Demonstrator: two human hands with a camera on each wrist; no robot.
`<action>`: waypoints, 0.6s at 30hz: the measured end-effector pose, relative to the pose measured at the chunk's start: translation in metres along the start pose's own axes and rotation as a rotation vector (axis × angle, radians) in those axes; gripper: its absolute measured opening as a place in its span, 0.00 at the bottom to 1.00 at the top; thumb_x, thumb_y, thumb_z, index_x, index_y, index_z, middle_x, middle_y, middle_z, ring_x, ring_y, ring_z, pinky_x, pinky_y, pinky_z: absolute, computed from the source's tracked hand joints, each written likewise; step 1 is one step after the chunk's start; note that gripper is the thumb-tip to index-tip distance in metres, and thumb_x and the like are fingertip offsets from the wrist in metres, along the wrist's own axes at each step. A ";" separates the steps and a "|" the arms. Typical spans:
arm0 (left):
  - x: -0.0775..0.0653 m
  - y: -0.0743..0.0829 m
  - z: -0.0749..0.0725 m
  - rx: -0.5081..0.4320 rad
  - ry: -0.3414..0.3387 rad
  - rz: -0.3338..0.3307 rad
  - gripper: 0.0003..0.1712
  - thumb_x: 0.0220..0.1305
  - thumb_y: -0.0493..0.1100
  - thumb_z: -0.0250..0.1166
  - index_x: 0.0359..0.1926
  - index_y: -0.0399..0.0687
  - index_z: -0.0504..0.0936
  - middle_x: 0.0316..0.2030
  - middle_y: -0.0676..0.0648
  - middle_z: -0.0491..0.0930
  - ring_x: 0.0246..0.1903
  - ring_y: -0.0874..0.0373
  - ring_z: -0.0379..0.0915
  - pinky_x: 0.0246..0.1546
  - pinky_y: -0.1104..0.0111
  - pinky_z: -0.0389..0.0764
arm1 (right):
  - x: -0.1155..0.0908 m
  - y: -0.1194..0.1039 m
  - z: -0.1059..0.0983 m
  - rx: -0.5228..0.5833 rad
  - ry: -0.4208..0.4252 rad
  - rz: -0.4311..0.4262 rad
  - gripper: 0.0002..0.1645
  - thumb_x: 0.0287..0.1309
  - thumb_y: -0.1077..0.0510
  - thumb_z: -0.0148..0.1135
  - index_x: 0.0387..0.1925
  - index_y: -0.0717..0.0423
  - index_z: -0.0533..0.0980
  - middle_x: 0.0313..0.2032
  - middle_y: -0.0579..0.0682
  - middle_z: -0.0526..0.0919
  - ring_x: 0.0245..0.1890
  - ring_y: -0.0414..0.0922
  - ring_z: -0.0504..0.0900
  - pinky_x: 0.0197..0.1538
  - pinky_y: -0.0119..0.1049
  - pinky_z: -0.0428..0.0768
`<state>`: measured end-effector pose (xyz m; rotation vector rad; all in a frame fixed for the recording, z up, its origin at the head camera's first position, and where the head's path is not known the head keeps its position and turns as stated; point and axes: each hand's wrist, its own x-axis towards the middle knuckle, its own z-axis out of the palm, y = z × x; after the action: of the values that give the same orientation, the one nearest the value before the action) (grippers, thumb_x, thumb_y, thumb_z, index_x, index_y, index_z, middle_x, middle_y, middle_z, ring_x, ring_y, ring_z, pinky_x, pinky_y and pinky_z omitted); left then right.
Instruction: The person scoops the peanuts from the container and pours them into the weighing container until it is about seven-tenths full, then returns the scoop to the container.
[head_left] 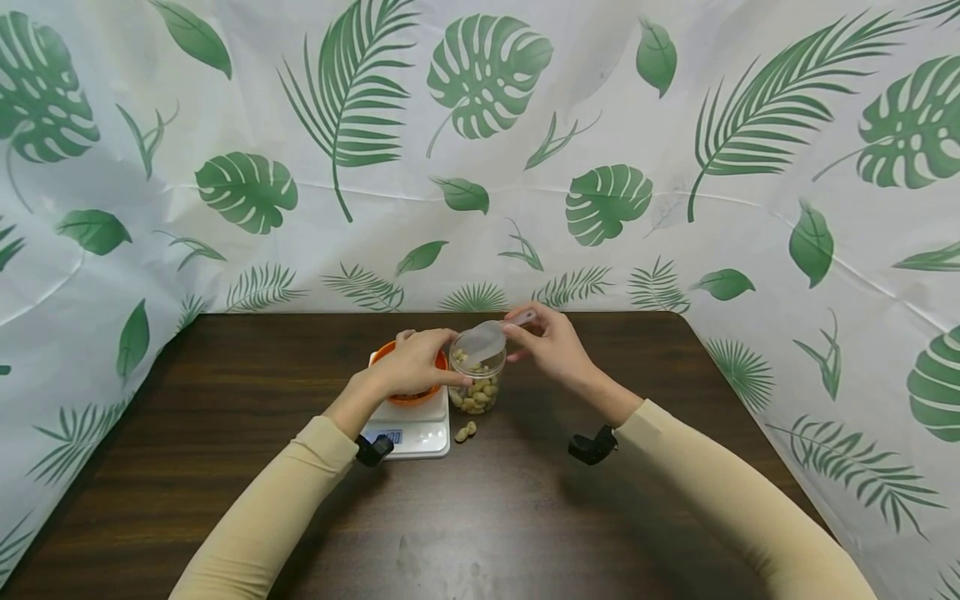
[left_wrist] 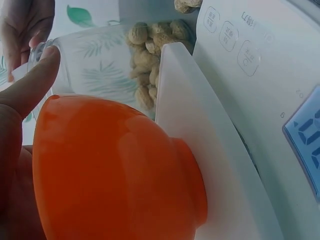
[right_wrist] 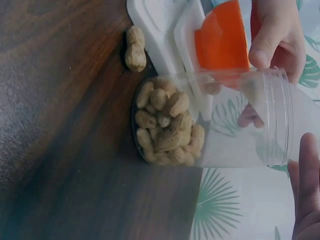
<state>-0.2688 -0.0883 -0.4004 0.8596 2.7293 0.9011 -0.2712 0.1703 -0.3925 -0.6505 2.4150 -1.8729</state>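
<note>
A clear jar [head_left: 454, 385] with peanuts [right_wrist: 167, 120] in its bottom stands upright on the table. My left hand [head_left: 408, 362] reaches over an orange bowl [left_wrist: 115, 170] and grips the jar near its mouth, thumb on the near side. Between thumb and fingers, my right hand [head_left: 553, 343] pinches the handle of a translucent plastic scoop [head_left: 483, 340]. The scoop's bowl is tilted at the jar's mouth; whether it carries a peanut is unclear. Beneath the orange bowl is a white kitchen scale [head_left: 423, 442] with a lit display. The bowl's inside is mostly hidden by my left hand.
One loose peanut [right_wrist: 135, 49] lies on the dark wooden table [head_left: 510, 517], in front of the jar and right of the scale. A leaf-patterned white sheet [head_left: 517, 208] rises behind the table's back edge. Each wrist wears a black camera [head_left: 592, 446].
</note>
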 end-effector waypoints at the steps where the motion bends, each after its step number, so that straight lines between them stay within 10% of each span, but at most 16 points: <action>1: 0.000 0.000 0.000 0.000 0.000 0.001 0.41 0.61 0.58 0.75 0.67 0.40 0.74 0.58 0.46 0.80 0.61 0.47 0.72 0.66 0.38 0.49 | 0.000 0.001 -0.001 0.015 0.005 0.004 0.13 0.72 0.61 0.62 0.52 0.65 0.77 0.46 0.63 0.82 0.45 0.66 0.81 0.39 0.56 0.85; 18: 0.001 0.000 0.001 0.030 -0.010 -0.021 0.43 0.62 0.60 0.74 0.69 0.41 0.72 0.59 0.46 0.79 0.62 0.49 0.72 0.67 0.38 0.48 | -0.010 0.012 -0.004 0.217 0.057 0.046 0.15 0.73 0.63 0.60 0.54 0.70 0.73 0.53 0.66 0.80 0.47 0.49 0.85 0.44 0.54 0.85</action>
<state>-0.2691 -0.0868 -0.4012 0.8368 2.7442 0.8518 -0.2667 0.1798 -0.4050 -0.5294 2.1921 -2.1217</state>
